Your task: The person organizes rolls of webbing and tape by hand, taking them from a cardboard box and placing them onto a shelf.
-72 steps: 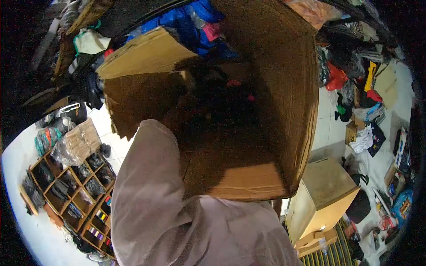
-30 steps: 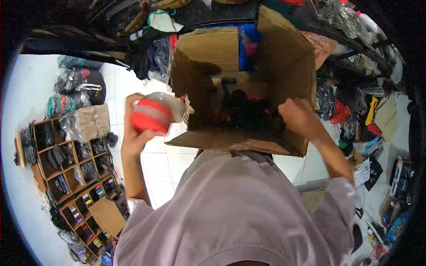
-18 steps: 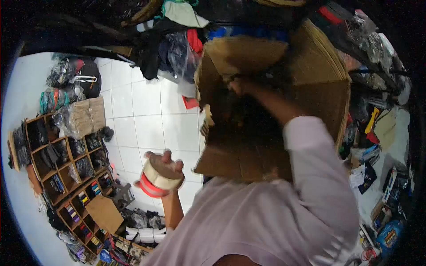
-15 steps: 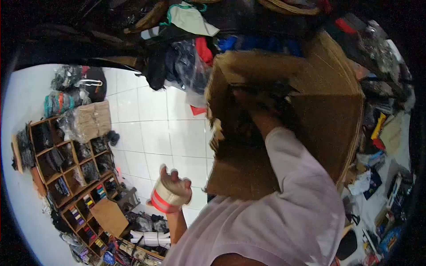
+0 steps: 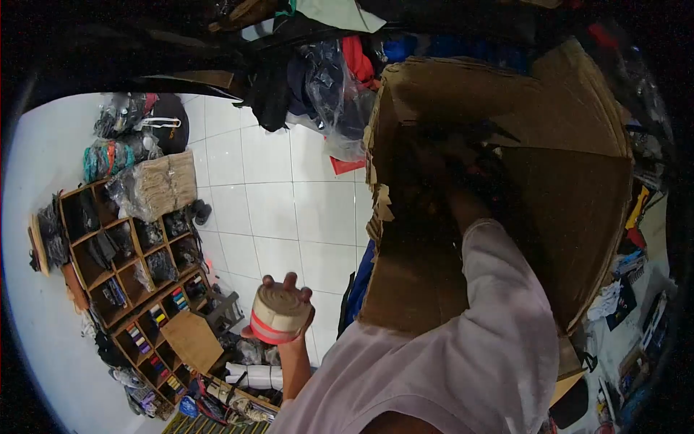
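Note:
My left hand [image 5: 307, 322] is wrapped round a roll of cream strap [image 5: 276, 307] with a red band near its lower edge. Its fingertips curl over the far rim of the roll, which is held up above the tiled floor. My right arm reaches deep into a large cardboard box [image 5: 426, 296] with worn, torn edges. Inside, my right hand [image 5: 439, 170] is in deep shadow among dark items [image 5: 481, 155]; its fingers cannot be made out, nor whether it holds anything.
A wooden cubby shelf [image 5: 108, 235] at the left holds thread spools and plastic-wrapped goods, with a bundle of beige material [image 5: 163, 184] on top. White floor tiles [image 5: 267, 210] lie between shelf and box. Clear plastic bags [image 5: 329, 94] and cloth crowd the box's far left corner.
The view has shifted, so the box appears further right and higher. My right hand is still inside the box. The roll in my left hand now shows its flat coiled face more plainly.

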The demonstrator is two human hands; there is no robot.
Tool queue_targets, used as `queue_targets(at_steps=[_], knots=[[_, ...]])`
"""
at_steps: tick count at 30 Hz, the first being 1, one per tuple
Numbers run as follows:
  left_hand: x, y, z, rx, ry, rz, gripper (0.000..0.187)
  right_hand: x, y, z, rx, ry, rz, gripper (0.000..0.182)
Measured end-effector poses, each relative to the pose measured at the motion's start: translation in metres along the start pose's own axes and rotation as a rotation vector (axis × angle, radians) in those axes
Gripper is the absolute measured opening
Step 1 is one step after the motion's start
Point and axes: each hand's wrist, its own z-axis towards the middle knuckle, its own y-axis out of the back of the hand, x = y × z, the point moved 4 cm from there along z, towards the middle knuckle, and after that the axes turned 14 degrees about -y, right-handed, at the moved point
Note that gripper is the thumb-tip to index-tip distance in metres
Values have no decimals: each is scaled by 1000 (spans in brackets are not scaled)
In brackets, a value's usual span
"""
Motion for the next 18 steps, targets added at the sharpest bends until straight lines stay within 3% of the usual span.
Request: queue_targets(at_steps=[1,3,4,5,7,8,10,12,13,15,17,18], knots=[[-2,-2,6,2,-14,90,97,7,21,5,-12,9,-10,50],[1,-18,29,102,-23,183,110,9,52,15,312,-324,1,60],[2,-26,41,246,-50,322,108,9,62,19,301,-305,-3,60],[9,-46,50,221,-112,377,106,1,69,23,356,-321,-15,66],[4,-66,64,277,-180,886,105,24,99,34,389,-298,-49,72],[4,-77,71,301,-223,1116,103,45,128,23,299,-309,-4,79],[20,-136,79,754,-426,1246,94,61,173,27,173,-309,22,86],[39,-171,71,843,-499,1283,85,58,194,36,449,-262,-193,93],[46,-184,66,944,-558,1347,82,59,217,35,419,-274,-204,93],[63,-197,60,1072,-624,1382,79,118,291,11,736,-421,-4,103],[77,-204,51,1145,-707,1375,71,168,365,-11,688,-325,79,85],[82,-215,46,1166,-734,1410,63,183,397,-17,599,-174,142,85]])
